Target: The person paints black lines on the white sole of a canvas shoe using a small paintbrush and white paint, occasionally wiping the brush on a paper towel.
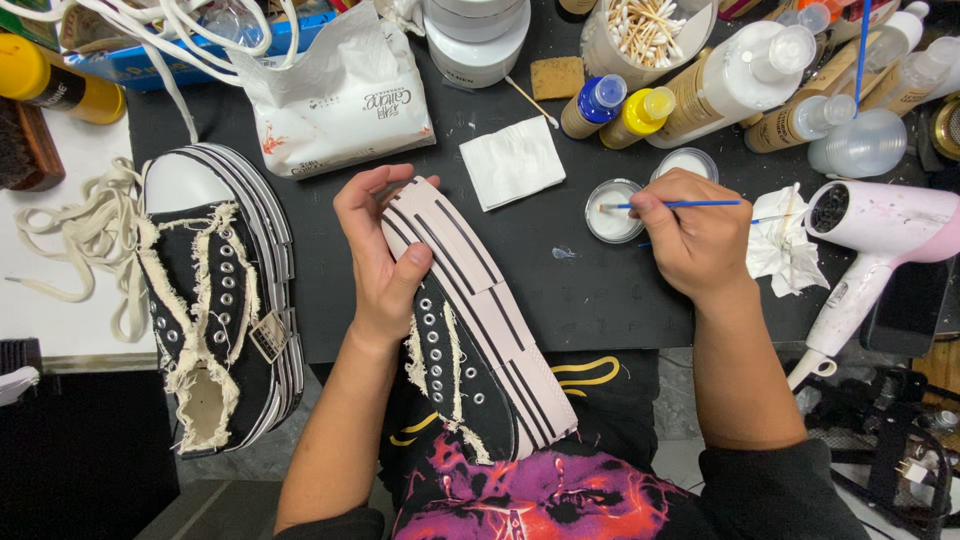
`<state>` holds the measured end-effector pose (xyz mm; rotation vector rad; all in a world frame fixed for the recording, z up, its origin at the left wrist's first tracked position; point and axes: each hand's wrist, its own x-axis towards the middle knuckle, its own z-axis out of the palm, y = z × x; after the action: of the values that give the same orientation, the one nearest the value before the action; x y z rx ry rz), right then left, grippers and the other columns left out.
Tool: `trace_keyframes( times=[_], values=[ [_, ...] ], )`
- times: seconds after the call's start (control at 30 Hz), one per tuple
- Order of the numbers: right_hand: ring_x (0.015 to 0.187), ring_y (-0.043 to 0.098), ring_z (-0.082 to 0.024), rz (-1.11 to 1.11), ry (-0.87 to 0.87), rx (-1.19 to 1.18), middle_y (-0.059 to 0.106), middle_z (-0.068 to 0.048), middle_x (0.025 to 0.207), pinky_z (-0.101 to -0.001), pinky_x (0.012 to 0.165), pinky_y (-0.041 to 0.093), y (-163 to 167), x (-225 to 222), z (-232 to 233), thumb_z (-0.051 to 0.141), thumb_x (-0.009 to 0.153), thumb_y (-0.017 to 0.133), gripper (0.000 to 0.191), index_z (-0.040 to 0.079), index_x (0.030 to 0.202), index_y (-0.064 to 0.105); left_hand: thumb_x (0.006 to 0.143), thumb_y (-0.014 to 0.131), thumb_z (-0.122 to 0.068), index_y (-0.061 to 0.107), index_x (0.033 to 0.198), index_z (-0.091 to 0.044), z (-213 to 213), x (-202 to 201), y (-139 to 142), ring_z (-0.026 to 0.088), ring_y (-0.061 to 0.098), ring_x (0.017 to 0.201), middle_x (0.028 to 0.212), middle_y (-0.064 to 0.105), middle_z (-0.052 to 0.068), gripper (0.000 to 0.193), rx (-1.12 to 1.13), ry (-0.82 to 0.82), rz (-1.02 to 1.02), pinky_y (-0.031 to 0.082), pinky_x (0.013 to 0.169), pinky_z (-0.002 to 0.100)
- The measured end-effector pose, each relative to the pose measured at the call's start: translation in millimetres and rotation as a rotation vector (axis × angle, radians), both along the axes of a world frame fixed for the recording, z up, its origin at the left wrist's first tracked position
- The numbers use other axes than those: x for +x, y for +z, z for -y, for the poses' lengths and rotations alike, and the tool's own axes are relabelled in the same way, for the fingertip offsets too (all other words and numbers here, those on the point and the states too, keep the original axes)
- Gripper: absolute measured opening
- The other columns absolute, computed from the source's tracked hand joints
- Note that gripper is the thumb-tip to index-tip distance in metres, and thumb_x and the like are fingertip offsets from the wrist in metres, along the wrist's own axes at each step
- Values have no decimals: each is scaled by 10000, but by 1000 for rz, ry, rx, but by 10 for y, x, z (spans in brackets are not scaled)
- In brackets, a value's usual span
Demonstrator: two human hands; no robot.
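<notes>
Your left hand (385, 262) is clamped around a black platform sneaker (478, 340) with a thick white striped sole, thumb on the upper and fingers wrapped over the sole edge. You hold it tilted on its side above your lap, its toe reaching over the near edge of the black surface (560, 290).

Right of that sneaker, your right hand (695, 235) is closed on a thin blue brush (680, 204), pinched like a pen. The brush tip sits in a small round dish of white paint (612, 212) just right of the sneaker's toe. A second small dish (688, 163) stands just beyond the hand.

Left of the held sneaker, well apart, the matching sneaker (222, 290) lies on the surface without laces, and loose cream laces (85, 230) lie further left.

Far right of the held sneaker lie a crumpled tissue (780, 250) and a pink hair dryer (880, 240). Beyond the toe lies a folded white napkin (512, 160), then blue-capped and yellow-capped bottles (620, 105) and a tub of cotton swabs (645, 35).
</notes>
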<state>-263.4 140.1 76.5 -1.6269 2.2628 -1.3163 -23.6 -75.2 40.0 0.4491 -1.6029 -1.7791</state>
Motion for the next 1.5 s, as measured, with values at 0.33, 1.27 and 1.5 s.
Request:
trace_keyframes(
  times=[0.33, 1.27, 1.5],
  values=[
    [652, 637, -241, -24, -68, 10, 663, -132, 800, -319, 619, 477, 18, 27, 24, 18, 1053, 691, 161, -45, 908, 662, 1007, 677, -527, 359, 1557, -8, 22, -20, -25, 292, 522, 1387, 1474, 522, 187, 821, 3, -49, 2, 392, 1205, 404],
    [721, 628, -189, 409, -154, -348, 651, -185, 859, -250, 636, 470, -286, -53, -214, 211, 1240, 539, 316, -36, 1042, 530, 958, 657, -495, 330, 1605, -14, 50, 1, 18, 291, 508, 1445, 1499, 459, 192, 869, -105, -85, 53, 399, 1249, 412],
    [673, 585, -202, 319, -125, -205, 655, -227, 868, -266, 620, 461, -224, -43, -204, 134, 1197, 501, 299, -78, 993, 551, 958, 662, -481, 339, 1575, -6, 50, 16, 28, 281, 515, 1433, 1497, 466, 187, 843, -110, -77, 54, 397, 1250, 402]
  ],
)
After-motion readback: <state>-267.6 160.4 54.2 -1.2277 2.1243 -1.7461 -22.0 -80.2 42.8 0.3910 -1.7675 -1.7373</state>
